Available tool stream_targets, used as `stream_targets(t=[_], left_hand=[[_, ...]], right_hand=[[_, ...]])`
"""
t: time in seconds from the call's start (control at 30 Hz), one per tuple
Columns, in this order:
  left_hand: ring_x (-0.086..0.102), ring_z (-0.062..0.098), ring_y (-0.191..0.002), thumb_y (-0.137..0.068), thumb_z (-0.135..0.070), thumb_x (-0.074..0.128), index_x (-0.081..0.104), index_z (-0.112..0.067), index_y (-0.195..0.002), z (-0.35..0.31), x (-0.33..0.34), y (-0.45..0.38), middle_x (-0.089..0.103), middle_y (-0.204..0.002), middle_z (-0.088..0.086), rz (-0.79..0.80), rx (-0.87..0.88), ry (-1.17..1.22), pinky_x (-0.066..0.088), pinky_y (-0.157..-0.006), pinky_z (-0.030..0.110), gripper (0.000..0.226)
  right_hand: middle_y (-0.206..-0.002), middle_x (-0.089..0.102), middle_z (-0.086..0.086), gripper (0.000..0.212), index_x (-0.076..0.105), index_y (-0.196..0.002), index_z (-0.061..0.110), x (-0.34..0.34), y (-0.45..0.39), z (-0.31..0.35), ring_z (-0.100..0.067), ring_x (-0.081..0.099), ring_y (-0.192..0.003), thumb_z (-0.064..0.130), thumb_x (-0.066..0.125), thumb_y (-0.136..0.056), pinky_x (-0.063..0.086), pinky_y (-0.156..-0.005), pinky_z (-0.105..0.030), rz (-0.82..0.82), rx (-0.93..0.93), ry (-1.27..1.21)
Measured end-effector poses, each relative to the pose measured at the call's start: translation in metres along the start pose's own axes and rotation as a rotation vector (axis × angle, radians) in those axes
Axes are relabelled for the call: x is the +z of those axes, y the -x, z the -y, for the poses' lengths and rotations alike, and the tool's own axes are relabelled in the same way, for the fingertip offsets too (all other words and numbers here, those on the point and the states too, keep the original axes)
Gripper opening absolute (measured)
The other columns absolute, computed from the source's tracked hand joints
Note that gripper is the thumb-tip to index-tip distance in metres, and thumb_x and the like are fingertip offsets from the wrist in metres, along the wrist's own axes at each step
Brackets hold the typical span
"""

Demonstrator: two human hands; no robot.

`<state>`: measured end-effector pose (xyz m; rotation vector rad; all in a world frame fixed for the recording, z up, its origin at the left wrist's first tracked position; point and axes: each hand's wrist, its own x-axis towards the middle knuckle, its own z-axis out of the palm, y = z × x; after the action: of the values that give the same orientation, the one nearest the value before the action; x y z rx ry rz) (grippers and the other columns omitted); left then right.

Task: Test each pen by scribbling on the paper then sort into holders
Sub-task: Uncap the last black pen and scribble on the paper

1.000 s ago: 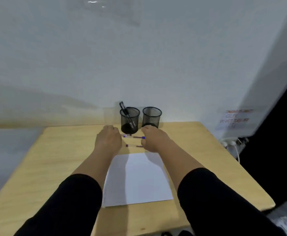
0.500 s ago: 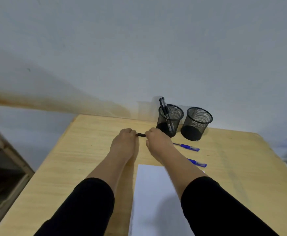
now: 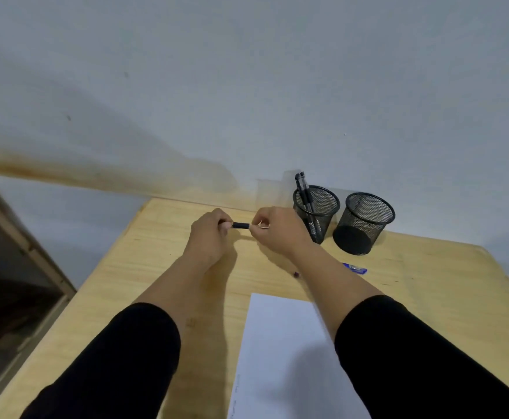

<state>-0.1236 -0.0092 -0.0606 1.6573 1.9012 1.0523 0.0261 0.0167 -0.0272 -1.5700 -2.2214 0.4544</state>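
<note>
Both your arms reach forward over the table (image 3: 162, 267), black sleeves pushed up to the forearms, wrists nearly level and hands raised just above the wood near its far edge. Your left hand (image 3: 209, 237) is curled into a loose fist, knuckles up, with thumb and forefinger pinched on one end of a black pen (image 3: 240, 225). Your right hand (image 3: 277, 229) faces it from the other side, fingers (image 3: 260, 222) bent inward and closed on the pen's opposite end, where a pale, thin part shows at the fingertips. The pen lies roughly horizontal between the two hands, only its short dark middle visible in the gap. Whether cap and barrel are parted cannot be told.

Just right of your right hand stands the left holder (image 3: 316, 211), black mesh, with two black pens (image 3: 304, 195) leaning in it. The right holder (image 3: 365, 222) sits just beside it, tilted in this view. A blue pen (image 3: 354, 268) lies on the table beyond your right forearm, mostly hidden by it. The paper (image 3: 277, 358) lies flat under and between your forearms, near the table's close edge.
</note>
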Motion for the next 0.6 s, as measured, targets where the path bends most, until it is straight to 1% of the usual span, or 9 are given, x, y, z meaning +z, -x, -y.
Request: stream_targets(t=[0.07,0.13,0.17,0.23,0.3,0.37,0.43,0.5,0.6], left_hand=[[0.052,0.020,-0.079,-0.092,-0.012,0.044,0.061,-0.012,-0.092,-0.004,-0.010,0.006,0.060,-0.085,0.003,-0.019,-0.064,0.116,0.035,-0.065,0.026,0.017],[0.052,0.017,-0.072,-0.092,-0.016,0.045,0.061,-0.018,-0.087,-0.009,-0.017,0.013,0.058,-0.076,-0.001,-0.028,-0.127,0.265,0.040,-0.063,0.024,0.016],[0.052,0.018,-0.071,-0.093,-0.017,0.045,0.060,-0.020,-0.085,-0.011,-0.020,0.017,0.057,-0.072,-0.001,-0.035,-0.146,0.328,0.042,-0.067,0.027,0.017],[0.052,0.019,-0.069,-0.093,-0.017,0.045,0.059,-0.020,-0.081,-0.013,-0.024,0.026,0.055,-0.068,-0.001,-0.054,-0.187,0.425,0.048,-0.079,0.036,0.019],[0.051,0.017,-0.065,-0.093,-0.016,0.046,0.060,-0.018,-0.077,-0.014,-0.028,0.037,0.054,-0.066,0.000,-0.073,-0.225,0.518,0.048,-0.086,0.040,0.021],[0.049,0.015,-0.063,-0.093,-0.014,0.048,0.059,-0.015,-0.076,-0.019,-0.029,0.050,0.053,-0.067,0.003,-0.045,-0.228,0.632,0.048,-0.082,0.035,0.021],[0.048,0.014,-0.064,-0.093,-0.012,0.049,0.059,-0.010,-0.079,-0.026,-0.028,0.063,0.052,-0.069,0.004,0.033,-0.198,0.735,0.049,-0.072,0.022,0.018],[0.049,0.012,-0.066,-0.092,-0.010,0.050,0.060,-0.007,-0.084,-0.033,-0.025,0.075,0.052,-0.071,0.004,0.098,-0.156,0.773,0.049,-0.063,0.011,0.013],[0.050,0.011,-0.066,-0.092,-0.009,0.051,0.061,-0.006,-0.088,-0.034,-0.023,0.089,0.053,-0.071,0.004,0.110,-0.128,0.761,0.049,-0.061,0.009,0.012]], right_hand=[[-0.070,0.063,0.000,0.013,0.072,-0.082,0.012,-0.018,0.003,0.011,-0.019,0.057,-0.071,0.023,0.065,-0.079,0.045,-0.064,-0.026,0.040,0.063,-0.147],[-0.070,0.065,-0.004,0.009,0.070,-0.079,0.006,-0.032,0.011,0.018,-0.018,0.060,-0.057,0.016,0.068,-0.079,0.050,-0.052,-0.024,0.164,0.154,-0.396],[-0.072,0.067,-0.006,0.006,0.068,-0.078,0.006,-0.037,0.018,0.021,-0.016,0.061,-0.052,0.012,0.068,-0.080,0.050,-0.048,-0.023,0.241,0.209,-0.541],[-0.076,0.067,-0.007,0.003,0.065,-0.082,0.007,-0.045,0.032,0.025,-0.010,0.063,-0.049,0.009,0.066,-0.082,0.051,-0.048,-0.019,0.338,0.294,-0.799],[-0.079,0.067,-0.008,0.004,0.063,-0.089,0.006,-0.049,0.046,0.025,-0.007,0.066,-0.052,0.008,0.062,-0.086,0.053,-0.050,-0.016,0.336,0.318,-1.064],[-0.080,0.066,-0.010,0.005,0.062,-0.092,0.005,-0.047,0.061,0.023,-0.008,0.067,-0.054,0.007,0.060,-0.088,0.055,-0.052,-0.015,0.270,0.296,-1.287],[-0.077,0.064,-0.010,0.004,0.062,-0.089,0.005,-0.038,0.074,0.022,-0.006,0.064,-0.050,0.008,0.060,-0.088,0.053,-0.051,-0.015,0.162,0.266,-1.356],[-0.070,0.059,-0.009,0.006,0.060,-0.083,0.007,-0.029,0.083,0.022,-0.004,0.057,-0.044,0.009,0.060,-0.089,0.047,-0.044,-0.015,0.062,0.238,-1.312],[-0.064,0.054,-0.010,0.013,0.055,-0.077,0.009,-0.021,0.097,0.021,-0.005,0.049,-0.040,0.007,0.059,-0.089,0.037,-0.038,-0.017,-0.005,0.187,-1.234]])
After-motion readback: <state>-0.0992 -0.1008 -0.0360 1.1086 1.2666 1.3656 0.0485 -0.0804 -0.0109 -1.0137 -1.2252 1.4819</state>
